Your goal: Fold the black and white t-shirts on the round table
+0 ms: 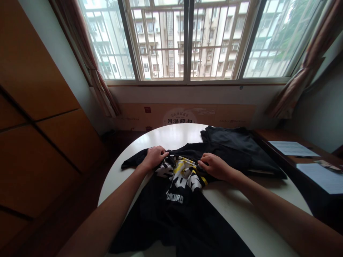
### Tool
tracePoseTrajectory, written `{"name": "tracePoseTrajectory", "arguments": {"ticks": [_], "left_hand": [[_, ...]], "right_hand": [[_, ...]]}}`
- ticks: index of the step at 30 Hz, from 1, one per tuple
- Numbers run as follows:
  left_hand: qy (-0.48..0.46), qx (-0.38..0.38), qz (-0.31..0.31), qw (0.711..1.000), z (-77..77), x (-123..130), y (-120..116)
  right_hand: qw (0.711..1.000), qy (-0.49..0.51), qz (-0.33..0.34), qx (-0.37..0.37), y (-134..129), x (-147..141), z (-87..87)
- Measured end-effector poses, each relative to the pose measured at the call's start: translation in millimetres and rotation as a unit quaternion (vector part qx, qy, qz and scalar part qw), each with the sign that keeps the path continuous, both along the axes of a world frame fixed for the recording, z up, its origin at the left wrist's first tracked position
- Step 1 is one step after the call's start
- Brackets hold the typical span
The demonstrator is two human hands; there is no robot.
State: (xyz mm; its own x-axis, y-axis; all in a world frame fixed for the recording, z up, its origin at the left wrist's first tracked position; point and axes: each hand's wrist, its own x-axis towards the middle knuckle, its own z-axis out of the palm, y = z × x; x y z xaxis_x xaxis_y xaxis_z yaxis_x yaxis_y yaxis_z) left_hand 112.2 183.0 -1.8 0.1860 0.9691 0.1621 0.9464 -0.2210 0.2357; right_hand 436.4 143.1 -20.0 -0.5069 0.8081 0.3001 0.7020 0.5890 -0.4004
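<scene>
Left hand [154,158], right hand [213,166] pinching black printed shirt [174,210].

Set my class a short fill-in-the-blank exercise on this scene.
The left hand and right hand are on a black shirt, which lies on a round ____ table.
The shirt's print is white and ____.
A second dark garment lies nearer the ____ hand.

Missing words: white; yellow; right.

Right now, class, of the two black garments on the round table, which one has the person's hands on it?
The black shirt with the white and yellow print: the left hand and right hand rest on it. The plain black garment lies farther back.
</scene>
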Motion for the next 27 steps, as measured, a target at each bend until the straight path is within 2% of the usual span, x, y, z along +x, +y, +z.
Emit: {"name": "tracePoseTrajectory", "arguments": {"ticks": [4, 8, 11, 13, 17, 21, 24, 27], "left_hand": [[-0.022, -0.012, 0.018, 1.000, -2.9, 2.3, -0.8], [0.014, 0.001, -0.007, 1.000, 2.8, 6.8, -5.8], [0.013, 0.055, 0.001, 0.998, 9.6, 8.2, -6.5], [-0.017, 0.073, 0.015, 0.997, 12.5, 7.7, -4.7], [-0.063, 0.049, 0.050, 0.996, 10.4, 1.9, 1.7], [-0.003, 0.010, 0.061, 0.998, 6.3, -14.1, 13.4], [0.010, -0.016, 0.026, 0.999, 11.1, -27.9, 29.4], [-0.029, 0.011, 0.024, 0.999, 21.2, -32.6, 49.5]], "right_hand": [[1.000, -0.011, 0.003, -0.004, 0.1, 0.3, 1.0], [1.000, 0.012, 0.018, -0.010, 11.2, 3.3, 3.0], [0.999, 0.041, -0.005, 0.034, 32.6, 4.0, 7.5], [0.998, 0.014, -0.041, 0.055, 52.0, 1.2, 11.6], [0.987, -0.111, -0.115, 0.003, 91.3, -12.6, 17.5], [0.977, -0.166, -0.125, -0.051, 119.2, -24.8, 17.6], [0.976, -0.157, -0.145, -0.039, 133.2, -25.9, 20.1], [0.970, -0.145, -0.193, -0.006, 145.5, -24.2, 27.3]]}}
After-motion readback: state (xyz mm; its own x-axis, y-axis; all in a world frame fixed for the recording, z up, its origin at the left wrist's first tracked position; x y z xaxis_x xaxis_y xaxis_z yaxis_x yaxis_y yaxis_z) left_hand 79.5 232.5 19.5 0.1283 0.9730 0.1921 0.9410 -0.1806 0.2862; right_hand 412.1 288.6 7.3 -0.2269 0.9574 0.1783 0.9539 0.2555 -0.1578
